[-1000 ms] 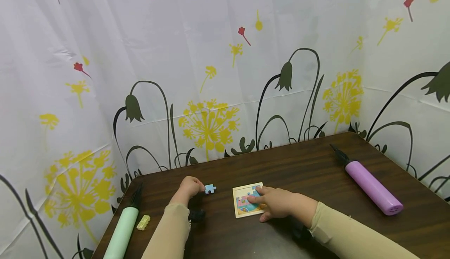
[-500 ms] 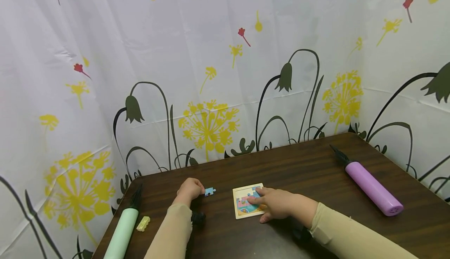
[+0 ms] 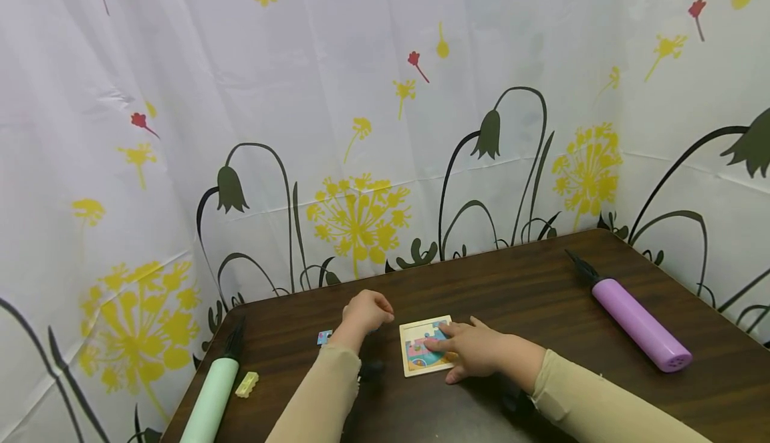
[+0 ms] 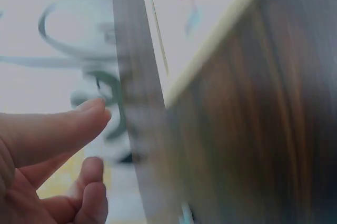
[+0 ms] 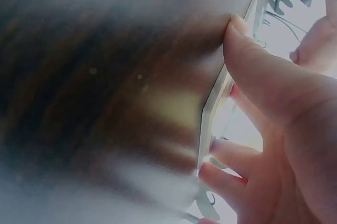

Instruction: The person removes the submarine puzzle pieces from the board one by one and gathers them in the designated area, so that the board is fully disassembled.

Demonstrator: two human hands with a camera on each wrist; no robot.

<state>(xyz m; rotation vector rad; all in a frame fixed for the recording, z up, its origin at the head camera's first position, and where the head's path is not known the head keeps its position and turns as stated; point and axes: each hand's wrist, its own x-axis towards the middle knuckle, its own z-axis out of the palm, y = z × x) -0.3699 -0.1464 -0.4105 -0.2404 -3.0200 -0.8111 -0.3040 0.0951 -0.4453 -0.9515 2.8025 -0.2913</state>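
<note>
We list one puzzle tray (image 3: 414, 331) on the table (image 3: 517, 296), right hand (image 3: 480, 348) spread over its right side. Left hand (image 3: 365, 312), near the tray: whether pinching anything, we cannot tell. One blue puzzle piece (image 3: 324, 337), just left of that hand.

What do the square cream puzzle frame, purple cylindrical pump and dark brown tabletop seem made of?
Puzzle frame: probably matte wood or board, given its pale, dull rim.
Pump: likely plastic, smooth and slightly glossy with soft highlights.
Tabletop: wood or wood-look laminate; streaked grain, satin sheen.
</note>
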